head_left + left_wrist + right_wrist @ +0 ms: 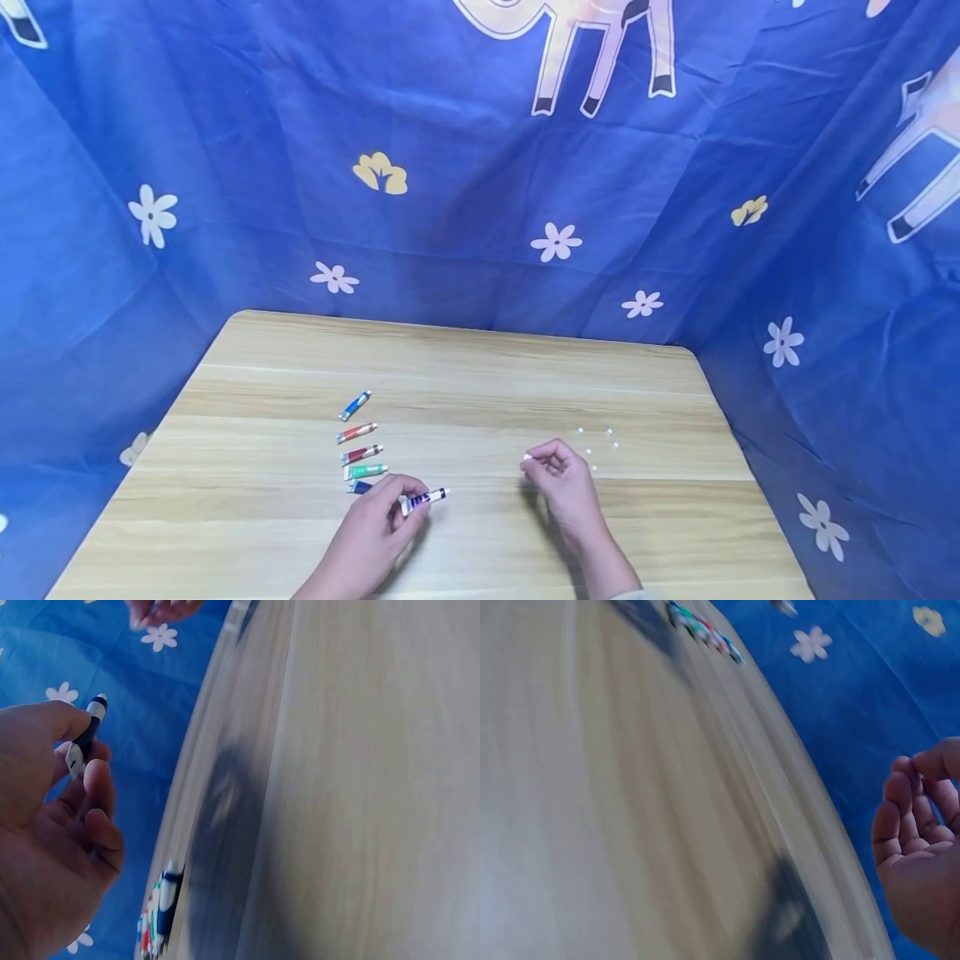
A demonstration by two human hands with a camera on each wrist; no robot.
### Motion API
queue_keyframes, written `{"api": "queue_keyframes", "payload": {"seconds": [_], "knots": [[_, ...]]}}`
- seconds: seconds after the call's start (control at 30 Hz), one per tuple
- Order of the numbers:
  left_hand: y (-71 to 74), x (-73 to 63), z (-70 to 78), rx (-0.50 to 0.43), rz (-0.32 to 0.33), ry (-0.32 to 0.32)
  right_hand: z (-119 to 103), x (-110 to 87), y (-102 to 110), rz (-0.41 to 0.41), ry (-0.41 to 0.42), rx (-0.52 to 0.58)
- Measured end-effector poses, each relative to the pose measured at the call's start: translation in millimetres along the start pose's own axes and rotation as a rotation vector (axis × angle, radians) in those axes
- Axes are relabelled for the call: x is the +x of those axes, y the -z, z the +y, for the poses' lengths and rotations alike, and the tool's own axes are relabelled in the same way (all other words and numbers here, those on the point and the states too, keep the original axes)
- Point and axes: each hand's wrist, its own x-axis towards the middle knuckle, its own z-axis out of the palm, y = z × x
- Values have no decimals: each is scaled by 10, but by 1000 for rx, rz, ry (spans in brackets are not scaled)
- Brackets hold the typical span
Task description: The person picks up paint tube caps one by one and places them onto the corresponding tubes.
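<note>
My left hand (378, 521) pinches a small paint tube (424, 500) between thumb and fingers. This tube is white with dark lettering and a black band, and its narrow end points right; in the left wrist view the tube (88, 735) is held up off the table. Several similar tubes lie in a column beside that hand: blue (355, 405), orange-red (356, 433), dark red (362, 455), green (365, 472) and dark blue (360, 487), the last partly hidden by my fingers. Further right, my right hand (566, 492) holds a tiny white cap (527, 457) at its fingertips, above the table.
Several tiny white caps (588, 451) lie scattered on the wooden table (465, 375) just beyond my right hand. Blue cloth (450, 233) printed with flowers and animals hangs behind the table and along both sides.
</note>
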Motion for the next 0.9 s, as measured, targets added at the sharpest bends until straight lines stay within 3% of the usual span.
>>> {"api": "queue_keyframes", "payload": {"seconds": [0.2, 0.37, 0.57, 0.9], "knots": [[-97, 1, 35, -4, -14, -60, 10, -168, -262, -193, 24, -101], [-144, 12, 44, 8, -4, -92, 36, -250, -395, -280, 74, -136], [-154, 9, 46, 5, 1, -100, 67, -288, -454, -330, 102, -167], [-150, 2, 47, 21, -1, -125, 86, -314, -469, -337, 65, -192]]}}
